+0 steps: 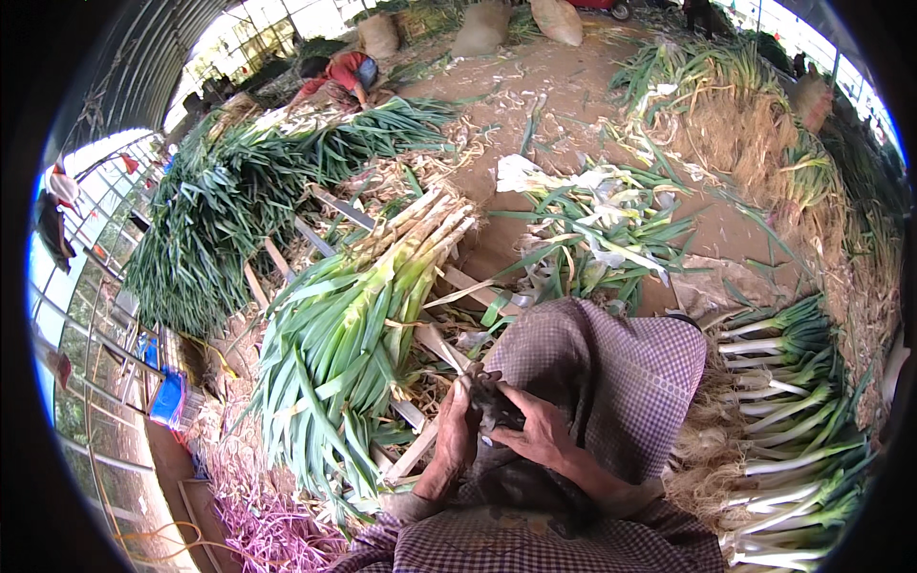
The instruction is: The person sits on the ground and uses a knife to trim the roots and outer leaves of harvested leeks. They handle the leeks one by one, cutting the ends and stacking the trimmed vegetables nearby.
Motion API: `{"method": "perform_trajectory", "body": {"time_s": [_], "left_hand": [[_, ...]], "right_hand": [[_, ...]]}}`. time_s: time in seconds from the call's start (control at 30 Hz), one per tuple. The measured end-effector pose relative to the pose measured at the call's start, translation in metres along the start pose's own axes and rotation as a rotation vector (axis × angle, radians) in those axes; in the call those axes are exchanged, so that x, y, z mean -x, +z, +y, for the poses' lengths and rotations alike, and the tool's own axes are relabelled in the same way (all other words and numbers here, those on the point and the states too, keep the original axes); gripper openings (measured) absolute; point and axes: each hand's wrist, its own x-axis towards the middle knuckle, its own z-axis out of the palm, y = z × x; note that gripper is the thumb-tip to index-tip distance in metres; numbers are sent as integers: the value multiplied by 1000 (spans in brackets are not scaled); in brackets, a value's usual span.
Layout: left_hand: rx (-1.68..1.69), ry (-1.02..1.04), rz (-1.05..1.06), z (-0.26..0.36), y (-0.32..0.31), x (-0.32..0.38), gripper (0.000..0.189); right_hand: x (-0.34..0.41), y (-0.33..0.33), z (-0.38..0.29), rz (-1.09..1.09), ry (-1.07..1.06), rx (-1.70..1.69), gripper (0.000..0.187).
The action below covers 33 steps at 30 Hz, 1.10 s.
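Observation:
My left hand (456, 430) and my right hand (539, 432) meet above my lap, at a small dark, crumpled thing (494, 402) whose kind I cannot tell. A thin pale strip (451, 358) rises from the fingers of my left hand. Beside that hand, a heap of green onions (358, 322) lies across wooden slats, pale ends up and leaves hanging down. At my right, more green onions (777, 408) lie in a row, with white stalks and stringy roots. A checked cloth (602, 358) covers my knees.
A person in red (344, 75) bends behind a big leafy pile (215, 208). Stripped leaves (594, 222) litter the ground ahead. Rooted bundles (738, 136) are piled at the upper right. Stuffed sacks (481, 30) stand at the back. Purple strips (279, 530) lie at the lower left.

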Motion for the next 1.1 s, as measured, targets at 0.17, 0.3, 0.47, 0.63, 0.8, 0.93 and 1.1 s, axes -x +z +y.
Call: {"method": "perform_trajectory", "body": {"time_s": [0.17,0.3,0.47,0.63,0.8,0.93,1.1], "left_hand": [[-300,132,126,18,7,43,53],[-163,186,153,38,11,60,40],[6,186,111,55,-2,51,38],[134,212,216,50,-26,36,37],[154,106,282,29,-62,-1,35],[0,38,292,31,-84,-22,54],[-623,253,427,54,-146,-58,60]], "right_hand": [[12,6,-43,-80,-77,93,79],[19,11,-75,-115,-155,139,93],[17,21,-90,-107,-238,249,100],[7,31,-81,-160,-210,386,97],[-23,39,-51,-286,-88,345,96],[-48,47,-26,-278,-36,215,95],[-76,58,-7,-287,39,80,90]]}}
